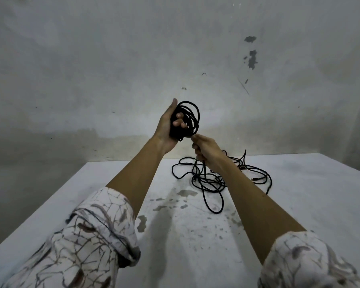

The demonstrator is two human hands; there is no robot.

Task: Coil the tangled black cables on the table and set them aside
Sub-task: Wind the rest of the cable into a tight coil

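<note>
Fingers (180, 122) of the left hand (167, 127) curl round the coil (188, 117); right hand (204, 150) pinches the cable; loose tangle (216, 177) may snag, pulling loops free.

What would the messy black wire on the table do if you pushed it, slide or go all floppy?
Probably floppy: the loose cable lies in limp, crossing loops on the table, so a push would likely bunch it up rather than slide it whole. It looks thin and light, and bends easily into the coil that the left hand holds. Its loops would probably snag each other.
</note>
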